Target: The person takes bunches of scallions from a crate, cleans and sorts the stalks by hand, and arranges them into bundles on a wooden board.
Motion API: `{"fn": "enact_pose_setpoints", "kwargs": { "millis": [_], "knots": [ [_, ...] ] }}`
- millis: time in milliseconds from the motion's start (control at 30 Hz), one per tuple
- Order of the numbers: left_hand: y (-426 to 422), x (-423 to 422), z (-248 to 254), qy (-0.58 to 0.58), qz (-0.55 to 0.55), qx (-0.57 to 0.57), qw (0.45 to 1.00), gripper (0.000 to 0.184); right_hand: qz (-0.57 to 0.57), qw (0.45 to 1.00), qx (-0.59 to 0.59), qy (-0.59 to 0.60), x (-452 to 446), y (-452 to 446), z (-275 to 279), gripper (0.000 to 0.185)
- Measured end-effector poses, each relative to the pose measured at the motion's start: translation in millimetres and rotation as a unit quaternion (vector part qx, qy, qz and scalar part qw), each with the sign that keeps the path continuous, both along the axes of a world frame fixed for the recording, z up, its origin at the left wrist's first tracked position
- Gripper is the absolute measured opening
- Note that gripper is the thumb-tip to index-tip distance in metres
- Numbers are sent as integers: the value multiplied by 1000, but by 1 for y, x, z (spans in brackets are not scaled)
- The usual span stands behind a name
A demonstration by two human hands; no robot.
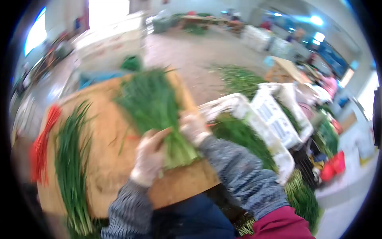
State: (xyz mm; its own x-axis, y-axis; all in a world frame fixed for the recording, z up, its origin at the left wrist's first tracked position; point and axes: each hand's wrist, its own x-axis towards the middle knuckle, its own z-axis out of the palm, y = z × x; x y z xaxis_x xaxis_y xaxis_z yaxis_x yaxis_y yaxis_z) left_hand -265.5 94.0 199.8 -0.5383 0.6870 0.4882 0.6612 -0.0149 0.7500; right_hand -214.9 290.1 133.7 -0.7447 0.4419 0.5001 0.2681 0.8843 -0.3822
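A thick bunch of long green stalks (153, 101) lies on the wooden board (109, 159), its pale cut ends toward me. My left hand (150, 154), in a thin whitish glove, is closed around the left side of the bunch near those ends. On the other side my right hand (193, 128), gloved too, presses against the stalks with its fingers partly hidden. A looser bunch of green stalks (73, 163) rests on the board's left part. Beside it, at the left edge, lies a bundle of red ties (44, 143).
White crates (280, 159) with greens stand to the right of the board. More greens (240, 79) are heaped on the floor beyond. A large white box (109, 46) stands behind the board. A person in pink (329, 85) is at the far right.
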Motion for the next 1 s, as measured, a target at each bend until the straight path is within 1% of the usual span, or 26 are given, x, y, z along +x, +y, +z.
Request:
{"fn": "enact_pose_setpoints", "kwargs": {
  "millis": [33,67,100,167,200,233,300,333,433,467,500,567,600,633,667,700,733,767,800,833,867,900,933,967,1000],
  "knots": [
    [-3,-1,-1,-2,22,-5,1000,29,-26,992,93,-81,-2,12,-16,15],
    [-3,-5,-9,-19,45,17,999,29,-31,995,30,-95,4,8,-4,18],
    [-2,-8,-16,-39,76,32,996,30,-46,996,-5,-73,7,0,8,19],
    [-4,-7,-11,-78,88,-43,992,39,-65,992,-71,-80,9,-5,28,20],
    [-3,-6,-16,-9,66,-31,997,44,-73,989,-128,-20,3,-2,24,20],
    [-2,-2,-18,44,61,-48,996,45,-75,980,-182,40,-2,3,19,20],
    [2,6,-21,147,55,-83,984,46,-88,978,-190,2,2,-1,27,20],
    [2,11,-18,175,55,-88,979,45,-92,976,-197,-16,4,-4,32,21],
    [-5,17,-19,173,63,-68,980,41,-90,989,-117,-32,-7,-12,5,21],
    [-11,22,-11,165,68,-57,982,37,-92,987,-133,-20,-6,-11,8,23],
    [-20,28,-2,137,72,-49,987,37,-107,987,-114,-42,-8,-9,12,21],
    [-46,40,8,75,88,-45,992,35,-36,985,-39,-164,-28,33,-31,17],
    [-62,41,-1,55,95,-14,994,34,18,894,351,-277,-11,22,-3,15],
    [-80,44,-2,56,98,-23,993,33,24,899,343,-270,-11,34,4,15],
    [-96,50,0,55,113,-38,991,33,27,919,296,-258,-9,41,10,15],
    [-113,56,2,51,137,-59,987,33,24,944,226,-239,-9,52,16,16],
    [-133,62,4,29,134,-77,988,31,13,965,153,-214,-9,59,20,17],
    [-150,67,9,7,130,-94,987,30,0,982,71,-175,-6,62,28,18],
    [-168,70,9,14,139,-96,986,28,-19,992,-25,-125,-4,59,41,20],
    [-186,72,5,21,147,-95,984,27,-27,989,-130,-68,-4,47,51,22],
    [-203,74,-3,-1,165,-83,983,25,-23,977,-211,-14,0,24,69,25],
    [-220,74,-7,-18,196,-96,976,25,-5,965,-261,14,4,1,85,27],
    [-238,75,-13,-4,254,-101,962,24,38,952,-303,31,1,-34,100,28],
    [-252,81,-15,13,301,-100,948,24,57,945,-320,42,10,-72,118,25],
    [-267,84,-22,55,361,-112,924,25,118,931,-345,27,13,-110,124,23]
  ]
}}
